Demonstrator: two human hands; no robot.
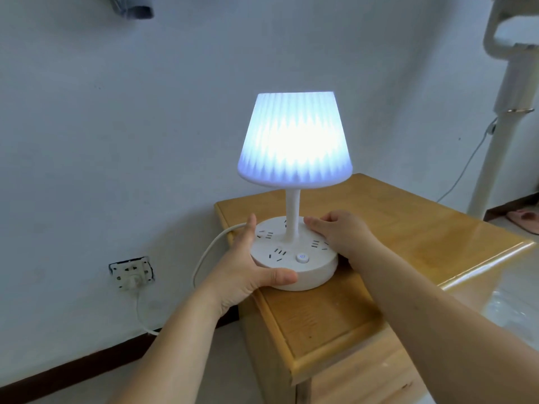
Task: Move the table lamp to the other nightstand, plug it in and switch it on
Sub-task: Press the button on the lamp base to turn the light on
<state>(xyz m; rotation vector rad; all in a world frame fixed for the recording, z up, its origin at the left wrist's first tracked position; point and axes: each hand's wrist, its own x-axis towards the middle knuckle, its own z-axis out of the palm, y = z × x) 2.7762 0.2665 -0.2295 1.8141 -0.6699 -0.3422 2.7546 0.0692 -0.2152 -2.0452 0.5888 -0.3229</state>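
A white table lamp (294, 147) stands lit on the near left corner of a wooden nightstand (393, 243). Its round base (309, 272) carries several sockets and a glowing push button (302, 257). My left hand (248, 266) clasps the base's left side, thumb along the front rim. My right hand (338, 231) rests on the base's right side, fingers on top beside the stem. The lamp's white cord (210, 249) runs from the base's back left down to a plug (132, 281) seated in the wall socket (131, 272).
The nightstand stands against a white wall with a dark skirting board (73, 371). A white fan stand (501, 126) with a thin cable rises at the right. A pink slipper (523, 220) lies on the floor behind. Clear plastic (513, 310) lies at the right.
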